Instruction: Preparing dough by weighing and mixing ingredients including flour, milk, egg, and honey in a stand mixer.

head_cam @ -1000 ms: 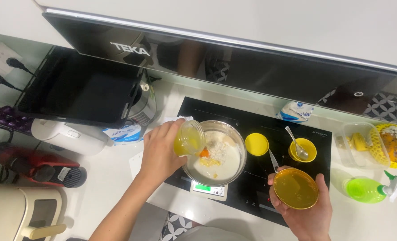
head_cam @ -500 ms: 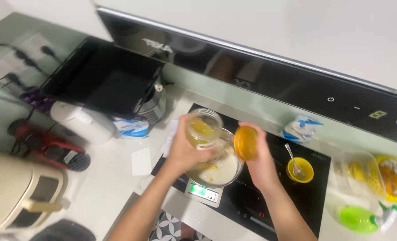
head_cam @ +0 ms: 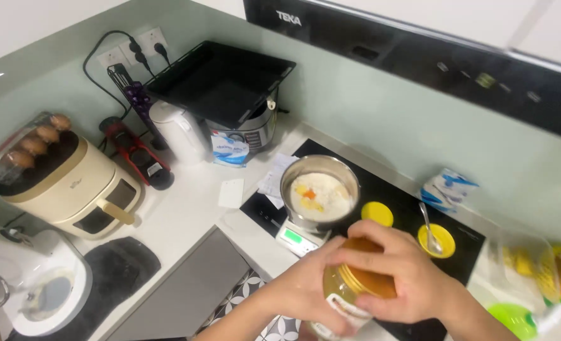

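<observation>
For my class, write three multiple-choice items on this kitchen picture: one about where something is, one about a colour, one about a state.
1. Where does the metal bowl stand?
A. on the small scale
B. in the black tray
C. on the floor

2. What colour is the small dish with the spoon in it?
A. red
B. yellow
C. blue

3. What state is the jar in?
A. lying on its side
B. open, no lid near
C. held in both hands, lid on top

Answers: 1 A, the bowl sits on the scale at the hob's edge. 2 B, the dish is yellow. 3 C, the left hand holds the glass and the right hand covers the orange lid.
</observation>
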